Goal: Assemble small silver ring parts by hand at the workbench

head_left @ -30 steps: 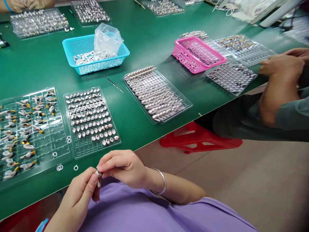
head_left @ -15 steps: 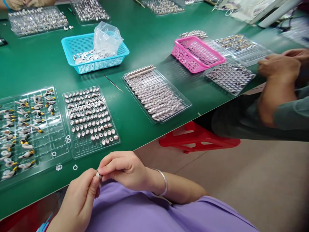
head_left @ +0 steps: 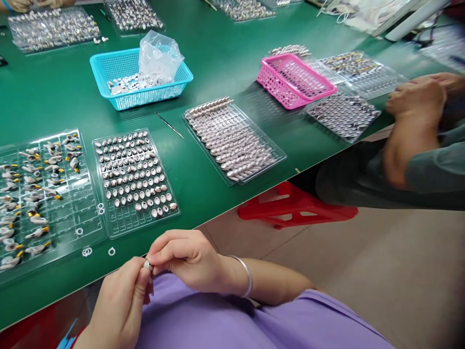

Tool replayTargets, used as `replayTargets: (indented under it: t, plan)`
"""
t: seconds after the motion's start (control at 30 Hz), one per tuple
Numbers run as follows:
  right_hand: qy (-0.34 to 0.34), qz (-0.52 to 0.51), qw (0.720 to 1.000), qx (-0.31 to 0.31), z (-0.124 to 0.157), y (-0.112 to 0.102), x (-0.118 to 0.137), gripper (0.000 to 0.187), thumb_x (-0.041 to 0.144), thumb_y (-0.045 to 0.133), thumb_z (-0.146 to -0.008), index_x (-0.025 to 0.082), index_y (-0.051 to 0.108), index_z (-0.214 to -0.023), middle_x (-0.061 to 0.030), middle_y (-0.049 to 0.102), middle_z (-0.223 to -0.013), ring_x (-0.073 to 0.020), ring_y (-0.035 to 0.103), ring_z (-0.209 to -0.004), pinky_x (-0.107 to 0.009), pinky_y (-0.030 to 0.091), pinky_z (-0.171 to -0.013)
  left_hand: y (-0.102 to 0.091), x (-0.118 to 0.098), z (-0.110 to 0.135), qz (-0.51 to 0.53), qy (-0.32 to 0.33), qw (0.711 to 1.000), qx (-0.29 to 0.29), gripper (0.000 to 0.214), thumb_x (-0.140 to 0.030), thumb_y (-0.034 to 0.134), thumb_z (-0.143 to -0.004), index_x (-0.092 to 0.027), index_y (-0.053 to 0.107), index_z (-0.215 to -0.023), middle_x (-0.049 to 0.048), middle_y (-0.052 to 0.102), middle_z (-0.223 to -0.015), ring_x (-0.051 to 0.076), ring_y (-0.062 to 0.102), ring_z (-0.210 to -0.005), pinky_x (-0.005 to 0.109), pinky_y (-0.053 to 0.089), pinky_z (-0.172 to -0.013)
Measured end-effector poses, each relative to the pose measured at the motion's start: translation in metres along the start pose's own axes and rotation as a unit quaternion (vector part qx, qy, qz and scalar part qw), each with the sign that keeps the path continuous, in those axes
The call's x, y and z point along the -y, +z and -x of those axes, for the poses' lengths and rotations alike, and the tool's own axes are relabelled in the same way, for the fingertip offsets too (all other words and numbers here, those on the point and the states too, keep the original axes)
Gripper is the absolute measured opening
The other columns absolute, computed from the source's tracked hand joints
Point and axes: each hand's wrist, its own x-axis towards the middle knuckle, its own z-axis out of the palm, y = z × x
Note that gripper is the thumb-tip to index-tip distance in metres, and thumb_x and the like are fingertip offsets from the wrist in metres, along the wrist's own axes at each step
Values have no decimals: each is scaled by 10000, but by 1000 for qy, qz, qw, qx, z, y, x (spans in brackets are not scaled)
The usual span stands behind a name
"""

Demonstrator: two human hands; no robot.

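Observation:
My left hand (head_left: pixel 121 298) and my right hand (head_left: pixel 191 259) meet at the table's front edge, over my lap. Between their fingertips is a small white earbud piece (head_left: pixel 147 264), mostly covered by the fingers; both hands pinch it. Just beyond them, a clear tray (head_left: pixel 125 224) carries rows of small oval earbud shells (head_left: pixel 135 184). Left of it, a larger clear tray (head_left: pixel 78 208) holds white earbud housings (head_left: pixel 36 232) with yellow ends. Small white rings (head_left: pixel 111 251) lie near my left hand, on the table and on that larger tray.
A blue basket (head_left: pixel 141 99) with white parts and a plastic bag stands farther back. Tweezers (head_left: pixel 169 125) lie before it. To the right are a tray of stick-like parts (head_left: pixel 236 140), a pink basket (head_left: pixel 298 87), a red stool (head_left: pixel 294 208) and a co-worker's hands (head_left: pixel 417 97).
My hands stay together on the small earbud piece, with barely any finger movement. The whole view has shifted slightly. The co-worker's hands at the right have moved a little.

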Motion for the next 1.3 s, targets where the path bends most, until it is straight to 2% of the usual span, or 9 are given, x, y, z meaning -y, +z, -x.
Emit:
replayTargets:
  t: [0.13,0.3,0.47,0.6,0.9,1.13,1.3]
  plan:
    - [-3,-6,1000,15,-1,-1,1,145,115,576,-898,119,682,-799,-89,723,-854,-109,705,-716,-178,617,-664,-5,1,2,55,-53,996,49,389,-329,327,-998,-230,480,-655,-25,551,-569,120,520,-499,208,412,-510]
    - [-29,5,1000,8,-4,-3,4,114,108,581,-897,115,672,-827,-96,720,-850,-106,699,-718,-174,610,-662,-8,4,4,83,-89,989,84,394,-373,317,-1004,-227,472,-672,-22,548,-611,125,517,-548,215,413,-555]
    - [-33,28,999,26,-3,-1,6,72,143,563,-918,134,634,-926,-93,698,-892,-112,697,-769,-200,607,-726,-10,4,3,97,-98,988,74,389,-391,331,-998,-230,474,-674,-17,549,-617,135,515,-551,225,413,-549]
    - [-50,51,997,11,-1,3,7,85,125,540,-922,140,610,-967,-99,690,-901,-121,692,-814,-208,601,-739,-8,2,2,100,-90,989,54,409,-405,321,-997,-230,467,-657,-21,528,-594,133,496,-524,227,404,-529]
    - [-46,44,998,-3,-1,3,12,72,79,575,-892,115,630,-922,-112,704,-865,-128,691,-805,-216,598,-734,-6,4,4,117,-113,984,69,416,-411,313,-1000,-226,466,-660,-20,533,-609,134,509,-555,230,411,-568]
    - [-31,13,999,-3,-1,2,11,78,54,593,-874,105,652,-870,-105,699,-858,-108,686,-730,-186,602,-684,-4,1,2,99,-88,990,48,405,-380,317,-1001,-228,470,-658,-28,529,-582,124,512,-523,216,413,-535]
    - [-17,14,1000,-2,-1,2,11,85,84,585,-885,121,654,-852,-85,696,-859,-103,687,-717,-186,605,-669,-1,-3,2,30,-23,999,5,371,-295,340,-991,-228,465,-649,-41,520,-560,107,501,-488,199,396,-503]
